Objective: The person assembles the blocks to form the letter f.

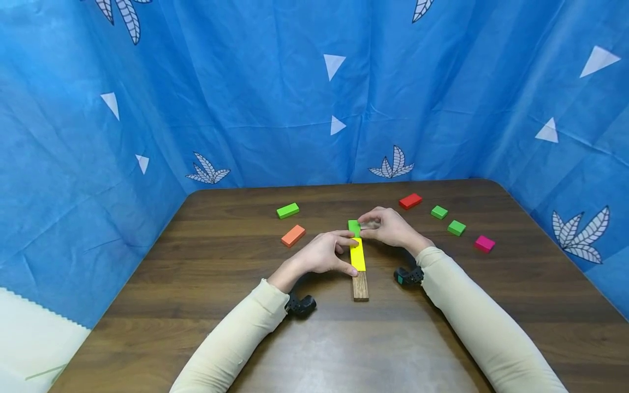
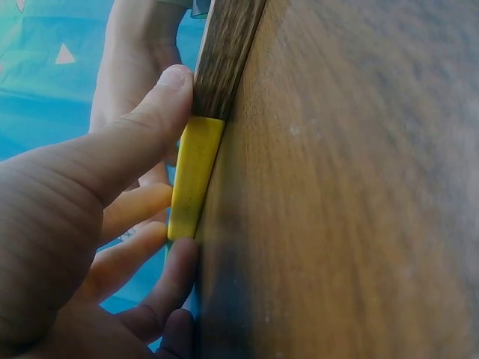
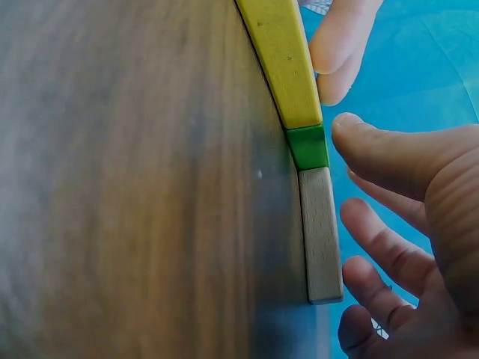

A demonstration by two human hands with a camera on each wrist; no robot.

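My left hand (image 1: 326,252) reaches over a row of blocks, its thumb at the joint between a dark wood-grain block (image 1: 360,287) and a yellow block (image 1: 358,255). Its other fingers spread toward the far end of the yellow block, where a small green block (image 1: 353,227) adjoins it. In the left wrist view, the fingertips lie along the edge of the yellow block (image 2: 196,176). My right hand (image 1: 390,227) is at the row's far end, fingers loosely bent. The right wrist view shows its thumb close to the green block (image 3: 308,146) and its fingers beside a pale wood block (image 3: 321,235).
Left of the row lie a light green block (image 1: 288,210) and an orange block (image 1: 293,236). On the right are a red block (image 1: 410,201), two small green blocks (image 1: 456,228) and a magenta block (image 1: 484,244). A blue curtain (image 1: 275,98) hangs behind the brown table (image 1: 206,262).
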